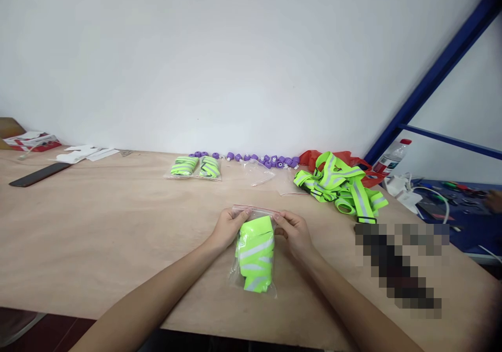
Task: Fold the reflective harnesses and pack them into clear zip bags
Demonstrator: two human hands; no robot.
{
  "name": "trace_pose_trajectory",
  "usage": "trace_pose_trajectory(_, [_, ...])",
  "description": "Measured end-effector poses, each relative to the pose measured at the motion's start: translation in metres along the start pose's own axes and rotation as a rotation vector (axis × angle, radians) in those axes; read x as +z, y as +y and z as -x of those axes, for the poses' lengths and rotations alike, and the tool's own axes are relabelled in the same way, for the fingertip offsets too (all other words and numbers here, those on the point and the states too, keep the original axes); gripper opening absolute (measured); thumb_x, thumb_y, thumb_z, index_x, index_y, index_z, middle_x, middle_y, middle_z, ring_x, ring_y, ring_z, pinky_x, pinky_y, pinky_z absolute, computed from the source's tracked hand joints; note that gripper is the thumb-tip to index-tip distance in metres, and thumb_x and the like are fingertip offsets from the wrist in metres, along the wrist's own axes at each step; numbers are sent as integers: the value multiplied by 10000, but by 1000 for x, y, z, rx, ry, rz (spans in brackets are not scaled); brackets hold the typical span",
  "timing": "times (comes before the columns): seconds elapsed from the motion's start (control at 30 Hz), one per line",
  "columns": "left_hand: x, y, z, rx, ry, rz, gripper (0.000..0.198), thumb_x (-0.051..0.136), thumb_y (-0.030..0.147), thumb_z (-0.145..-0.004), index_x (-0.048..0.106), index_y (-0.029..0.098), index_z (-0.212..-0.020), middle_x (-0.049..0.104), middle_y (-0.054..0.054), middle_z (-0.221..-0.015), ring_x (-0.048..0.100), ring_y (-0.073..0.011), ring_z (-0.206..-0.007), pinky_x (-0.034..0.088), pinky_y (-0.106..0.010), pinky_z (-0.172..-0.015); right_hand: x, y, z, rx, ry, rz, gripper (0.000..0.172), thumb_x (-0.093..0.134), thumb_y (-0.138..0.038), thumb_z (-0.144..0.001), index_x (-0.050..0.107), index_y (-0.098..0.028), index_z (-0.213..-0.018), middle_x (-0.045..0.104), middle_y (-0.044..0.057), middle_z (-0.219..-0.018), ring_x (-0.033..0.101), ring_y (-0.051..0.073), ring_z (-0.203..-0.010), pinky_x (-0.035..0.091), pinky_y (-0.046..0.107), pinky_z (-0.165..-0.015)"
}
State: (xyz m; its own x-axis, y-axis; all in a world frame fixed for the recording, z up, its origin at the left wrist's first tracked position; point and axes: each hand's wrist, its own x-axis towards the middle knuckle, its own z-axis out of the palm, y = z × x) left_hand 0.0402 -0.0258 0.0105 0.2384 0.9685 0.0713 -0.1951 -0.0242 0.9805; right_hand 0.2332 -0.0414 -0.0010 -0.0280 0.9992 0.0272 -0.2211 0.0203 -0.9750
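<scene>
A clear zip bag lies on the wooden table in front of me, with a folded neon-green reflective strap inside it. My left hand pinches the left side of the bag's top edge. My right hand pinches the right side of that edge. The fingers of both hands are pressed together on the bag's mouth, near its red seal strip.
Two filled bags lie further back. A pile of loose green reflective straps sits at the right by red cloth. Empty clear bags, purple small parts, a water bottle, papers, a dark flat bar.
</scene>
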Motion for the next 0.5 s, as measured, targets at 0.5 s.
trace_pose_trajectory(0.5, [3, -12, 2, -134, -119, 114, 488, 805, 537, -721, 763, 98, -930, 762, -92, -843, 661, -197, -725, 477, -272, -678, 1, -2, 1, 9, -44, 95, 411, 791, -558, -689, 610, -190, -656, 566, -21, -623, 508, 135, -586, 443, 258, -553])
